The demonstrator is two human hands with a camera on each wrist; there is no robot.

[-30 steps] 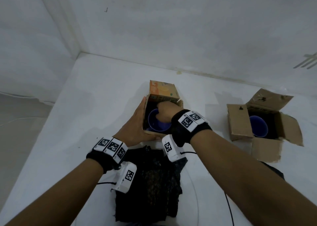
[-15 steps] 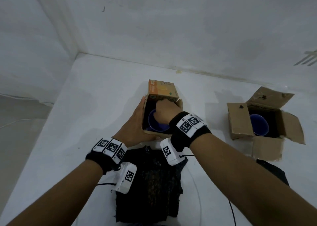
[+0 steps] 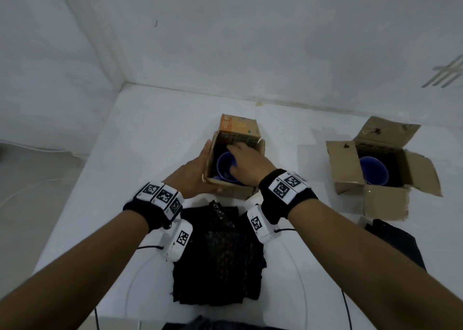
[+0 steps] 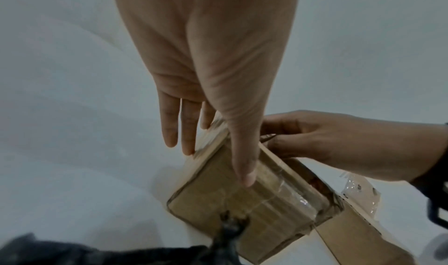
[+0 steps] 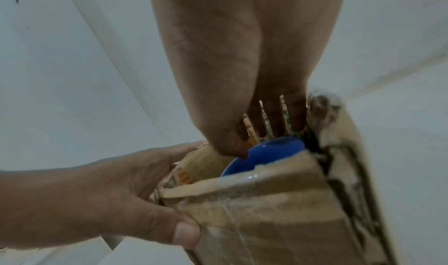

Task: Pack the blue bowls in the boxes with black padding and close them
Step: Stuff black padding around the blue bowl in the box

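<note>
- Head view: a blue bowl [image 3: 225, 165] is seen seated inside the nearer cardboard box [image 3: 231, 190], whose printed orange far flap [image 3: 238, 127] stands up. The box's left wall is braced by the left hand [image 3: 193, 176], fingers straight and flat against it; the right hand [image 3: 246, 163] is reached into the opening, fingers extended over the bowl and nothing gripped. A second blue bowl [image 3: 373, 170] sits in the second box [image 3: 350, 169] to the right, all flaps spread open. Black padding [image 3: 218, 254] lies on the white table [image 3: 150, 141] just in front of the nearer box — apparently not yet laid over either bowl.
- Left wrist view: the left hand [image 4: 206, 100] is shown with fingers straight along the box side [image 4: 242, 202] and the thumb laid on the near wall — a steadying press, not a clamp.
- Right wrist view: the right fingers [image 5: 271, 116] are seen straight, down against the far flap behind the bowl rim [image 5: 264, 154].
- Progress, as judged: both bowls are placed; top padding and closing of both boxes remain.
</note>
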